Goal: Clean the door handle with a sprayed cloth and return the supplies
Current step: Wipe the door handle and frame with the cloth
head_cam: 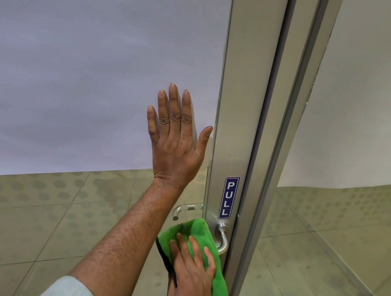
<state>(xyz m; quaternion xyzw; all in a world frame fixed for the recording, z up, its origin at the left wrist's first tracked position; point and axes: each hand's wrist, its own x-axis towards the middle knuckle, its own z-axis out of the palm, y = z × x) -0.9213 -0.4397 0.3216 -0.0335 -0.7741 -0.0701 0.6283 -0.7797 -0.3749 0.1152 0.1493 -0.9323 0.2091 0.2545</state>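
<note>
The right hand (191,274) presses the soft green microfibre cloth (197,236) over the lever door handle (223,238) (slick metal, likely rigid); the left hand (175,144), flat and empty, braces the glass door (102,72).

Green cloth (202,245) — folded, draped over the silver door handle (223,240); handle's curved end bare — beside it.

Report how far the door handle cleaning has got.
Done: the green cloth is out and on the job. In hand: the right hand presses it over the door handle, while the left hand lies flat on the glass. Left: finishing the wipe and returning supplies; no spray bottle is in view.
</note>
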